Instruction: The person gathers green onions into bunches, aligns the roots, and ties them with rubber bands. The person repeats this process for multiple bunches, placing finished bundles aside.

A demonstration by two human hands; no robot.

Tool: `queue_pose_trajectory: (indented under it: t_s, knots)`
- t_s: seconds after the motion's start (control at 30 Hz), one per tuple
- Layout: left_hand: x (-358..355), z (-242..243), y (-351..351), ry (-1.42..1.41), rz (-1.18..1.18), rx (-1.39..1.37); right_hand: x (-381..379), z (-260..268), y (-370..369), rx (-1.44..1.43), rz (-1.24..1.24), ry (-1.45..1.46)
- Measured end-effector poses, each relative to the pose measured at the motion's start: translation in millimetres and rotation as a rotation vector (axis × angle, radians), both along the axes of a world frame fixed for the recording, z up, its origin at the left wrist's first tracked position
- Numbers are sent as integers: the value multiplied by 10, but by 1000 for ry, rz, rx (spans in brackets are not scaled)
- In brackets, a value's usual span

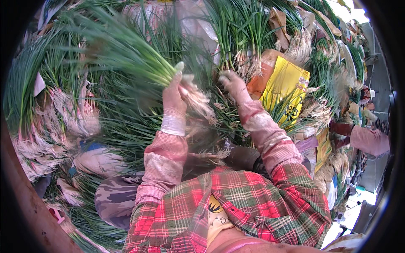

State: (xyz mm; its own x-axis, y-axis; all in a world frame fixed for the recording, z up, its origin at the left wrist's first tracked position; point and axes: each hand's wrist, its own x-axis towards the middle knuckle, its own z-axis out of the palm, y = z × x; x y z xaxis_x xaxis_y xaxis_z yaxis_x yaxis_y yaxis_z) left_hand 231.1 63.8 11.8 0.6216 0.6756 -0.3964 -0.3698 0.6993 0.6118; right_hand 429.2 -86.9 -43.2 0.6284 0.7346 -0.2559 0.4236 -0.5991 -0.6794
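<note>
My left hand [174,96] grips a bunch of green onions [158,68] just above its pale, stringy roots [197,99]. The long leaves stretch up and to the left, blurred by motion. A white band circles that wrist. To the right, my right hand [234,85] has curled, blurred fingers beside the root ends of upright green onions [237,34]. Whether those fingers pinch anything cannot be made out. Below and between the hands lie loose green onions [133,126], some with roots [218,155] pointing right, close to my lap.
A yellow printed bag [284,88] lies beside my right forearm. Piled green onions surround me, with root clusters at left [76,110] and right [316,114]. Clear plastic sacking [197,28] shows at the top. Another person [368,139] is at the far right; a brown rim [34,205] curves along the left.
</note>
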Motion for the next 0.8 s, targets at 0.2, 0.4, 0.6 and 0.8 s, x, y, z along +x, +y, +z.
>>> queue_pose_trajectory:
  t_s: [0.2, 0.4, 0.6, 0.8]
  knots:
    - [60, -459, -222, 87, -83, -294, 384, -213, 333, -212, -195, -188]
    - [98, -289, -189, 131, -139, 64, -87, 21, 138, 183, 36, -78]
    - [96, -6, -215, 74, 7, 314, -309, 257, -41, -356, 702, -152]
    - [80, -111, -150, 131, -60, 165, 477, -48, 477, 16, -294, -208]
